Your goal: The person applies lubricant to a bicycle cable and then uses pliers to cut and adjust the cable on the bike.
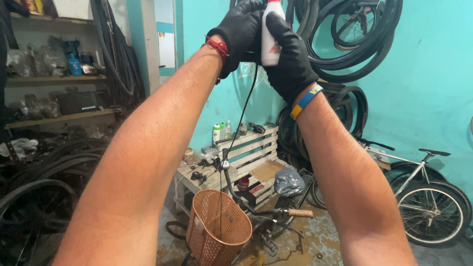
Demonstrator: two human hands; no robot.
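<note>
Bottle: white plastic squeeze bottle [270,42] with a red-printed label, held high at the top of the view against the turquoise wall [423,98] – its top runs out of frame.
Right hand: right hand [290,54] in a black glove, fingers wrapped round the bottle's right side, gripping it firmly; a blue and yellow wristband [305,101] sits just below the glove.
Left hand: left hand [239,32] in a black glove, closed against the bottle's left side – whether it pinches the cable as well, I cannot tell; a red cord bracelet [218,47] circles that wrist.
Cable: thin black cable [244,118] hangs from just under the hands, dropping down to the bicycle handlebar [236,189].
Below the hands: the handlebar curves to a brown cork-coloured grip [300,213], with an orange woven plastic basket [217,229] mounted just in front of it.
Bench: pale wooden pallet bench [246,157] stands against the wall beyond the basket, carrying small bottles and dark metal parts (too small to tell apart).
Wall: black rubber bicycle tyres [354,39] hang in loops right behind the bottle.
Right edge: silver-framed bicycle [423,182] leans near the wall, well apart from the hands.
Left side: wooden shelves [54,79] with cluttered items, more tyres heaped beneath.
</note>
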